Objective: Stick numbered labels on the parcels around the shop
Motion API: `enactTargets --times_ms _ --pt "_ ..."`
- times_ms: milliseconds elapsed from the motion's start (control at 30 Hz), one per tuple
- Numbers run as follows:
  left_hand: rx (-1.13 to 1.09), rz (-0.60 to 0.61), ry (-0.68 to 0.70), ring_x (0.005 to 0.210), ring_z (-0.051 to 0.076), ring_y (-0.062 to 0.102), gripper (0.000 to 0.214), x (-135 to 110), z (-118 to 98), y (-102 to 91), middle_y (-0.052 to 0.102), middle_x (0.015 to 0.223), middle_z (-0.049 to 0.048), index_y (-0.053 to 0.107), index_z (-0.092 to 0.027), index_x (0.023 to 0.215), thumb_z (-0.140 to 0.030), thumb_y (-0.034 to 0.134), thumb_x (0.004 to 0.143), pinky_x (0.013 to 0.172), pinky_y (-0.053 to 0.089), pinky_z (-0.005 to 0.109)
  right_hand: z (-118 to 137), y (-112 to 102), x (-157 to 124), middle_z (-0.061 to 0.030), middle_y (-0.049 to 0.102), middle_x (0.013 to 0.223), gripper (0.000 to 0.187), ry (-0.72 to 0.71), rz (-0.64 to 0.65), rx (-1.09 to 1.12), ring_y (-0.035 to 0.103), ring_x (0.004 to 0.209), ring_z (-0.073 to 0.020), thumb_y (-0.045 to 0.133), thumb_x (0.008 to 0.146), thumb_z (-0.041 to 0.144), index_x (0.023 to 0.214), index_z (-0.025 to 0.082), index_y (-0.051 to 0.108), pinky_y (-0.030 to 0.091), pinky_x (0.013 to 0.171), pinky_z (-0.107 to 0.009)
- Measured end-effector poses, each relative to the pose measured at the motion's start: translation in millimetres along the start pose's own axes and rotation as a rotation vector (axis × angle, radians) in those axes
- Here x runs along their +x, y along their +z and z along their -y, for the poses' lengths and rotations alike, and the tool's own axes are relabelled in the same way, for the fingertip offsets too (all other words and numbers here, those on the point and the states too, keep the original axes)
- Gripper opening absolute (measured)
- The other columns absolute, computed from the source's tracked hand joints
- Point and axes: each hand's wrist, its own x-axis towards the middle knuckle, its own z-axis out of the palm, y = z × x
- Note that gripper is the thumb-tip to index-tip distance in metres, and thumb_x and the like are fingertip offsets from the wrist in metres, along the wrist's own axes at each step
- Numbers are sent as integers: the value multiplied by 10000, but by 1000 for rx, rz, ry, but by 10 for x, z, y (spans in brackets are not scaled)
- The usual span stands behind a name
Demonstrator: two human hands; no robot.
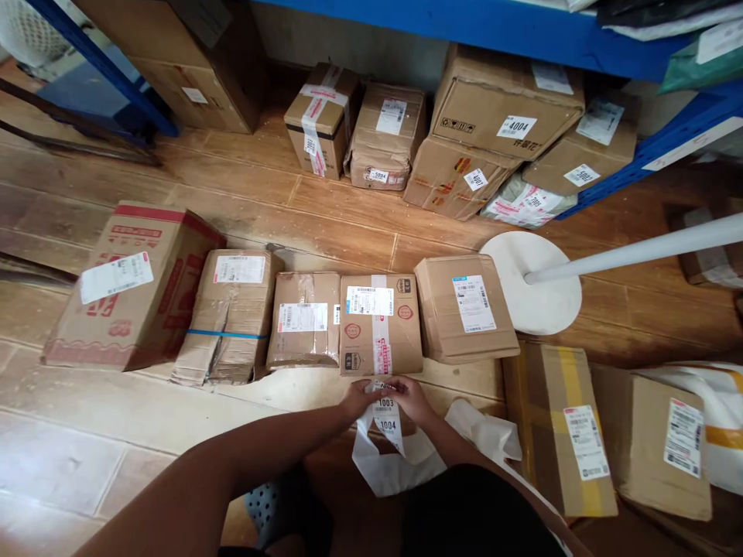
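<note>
Both my hands meet low in the middle of the view over a strip of white number stickers [387,422] reading 1003 and 1004. My left hand [361,400] pinches the strip's top from the left, and my right hand [409,397] pinches it from the right. The strip hangs over a white plastic bag [400,468] on my lap. Just beyond my fingers sits a taped cardboard box [380,323] with a shipping label, in a row of parcels on the wooden floor.
The row also holds a red-printed box [136,286], a crumpled box [229,313], a box [303,319] and a box [464,307]. Numbered parcels [505,108] sit under blue shelving [522,27]. A white stand base [537,282] and more boxes [566,429] lie to the right.
</note>
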Motion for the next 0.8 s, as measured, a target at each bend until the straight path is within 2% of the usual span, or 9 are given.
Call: enactTargets --times_ms 167,300,400,500,667,800 --pt "-21 43 -31 679 192 634 450 28 -23 -198 722 762 73 726 -100 796 -358 885 464 712 481 335 -21 -58 19 -41 707 743 407 102 96 56 637 667 -167 727 668 535 836 164 712 494 656 -305" --pt "-71 85 -36 743 196 651 535 44 24 -228 732 837 75 728 -116 907 -278 896 424 739 488 323 -30 -48 4 -31 705 752 365 100 100 35 633 697 -167 775 642 473 839 169 721 491 690 -304" --pt "-93 75 -27 755 189 652 558 39 84 -186 726 852 79 710 -107 933 -326 887 451 740 492 313 -34 -18 -3 -38 715 801 332 64 64 5 640 746 -177 787 638 439 835 180 719 496 731 -313" --pt "-89 33 -29 732 179 648 578 38 167 -147 718 830 71 693 -107 947 -406 867 484 704 491 296 -66 7 4 -41 711 782 313 31 33 -38 632 712 -178 793 632 420 821 182 713 497 696 -310" --pt "4 -115 -56 556 131 578 467 89 274 -158 652 625 22 660 -112 783 -532 768 612 536 427 241 -153 90 53 -37 697 738 333 -17 -17 -94 636 693 -186 791 619 449 796 185 693 511 680 -309" --pt "87 -201 -71 570 141 595 463 171 274 -162 665 645 33 660 -127 804 -583 655 727 521 426 238 -218 208 54 -63 720 810 304 -60 -144 -150 662 755 -209 697 723 487 819 199 697 519 746 -334"
